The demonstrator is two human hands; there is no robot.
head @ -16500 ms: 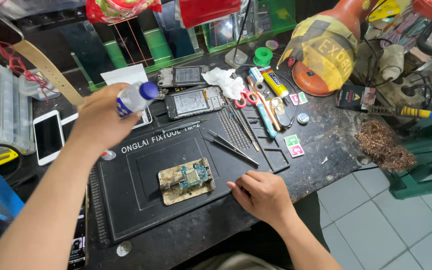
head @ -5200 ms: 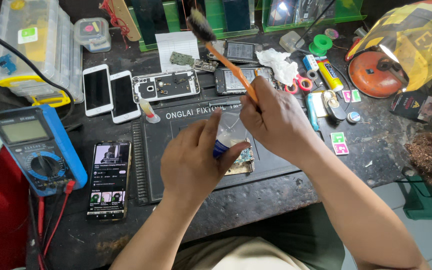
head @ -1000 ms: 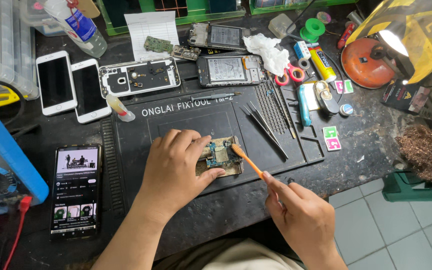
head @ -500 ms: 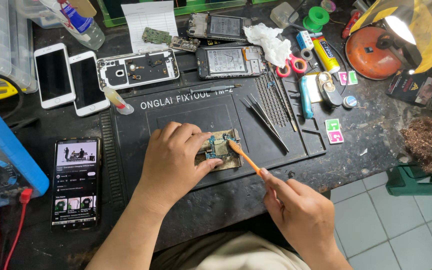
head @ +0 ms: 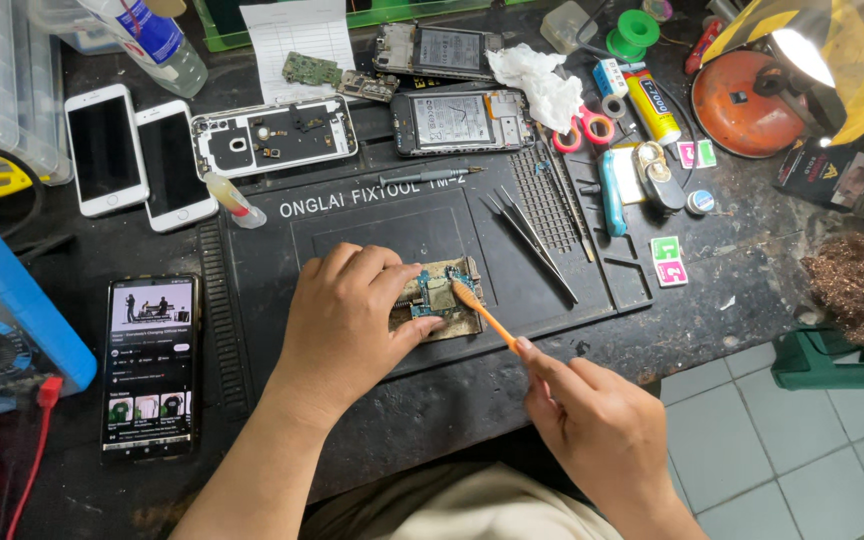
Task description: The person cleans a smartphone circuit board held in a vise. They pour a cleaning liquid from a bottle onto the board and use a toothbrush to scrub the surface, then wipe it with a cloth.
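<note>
1. One circuit board (head: 439,297) lies on a small pad near the middle of the black work mat (head: 272,300). The left hand (head: 352,320) presses down on the board's left edge, fingers curled against it, covering that side.
2. One orange-handled brush (head: 479,310) is pinched in the closed fingers of the right hand (head: 592,420), its bristle end touching the board's top right part.
3. Two white phones (head: 137,155) lie side by side, face up, at the upper left. One dark phone (head: 152,365) with a lit screen lies left of the mat.
4. Three opened phone bodies (head: 274,135) sit along the mat's far edge (one partly behind the others).
5. Two tweezers (head: 532,240) lie crossed, right of the board.
6. One pair of red-handled scissors (head: 584,128) is half under a crumpled tissue (head: 537,85).
7. The blue meter (head: 12,320) at left and the bottle (head: 147,35) at top are cut off by the frame. The small parts right of the mat are hard to make out.
</note>
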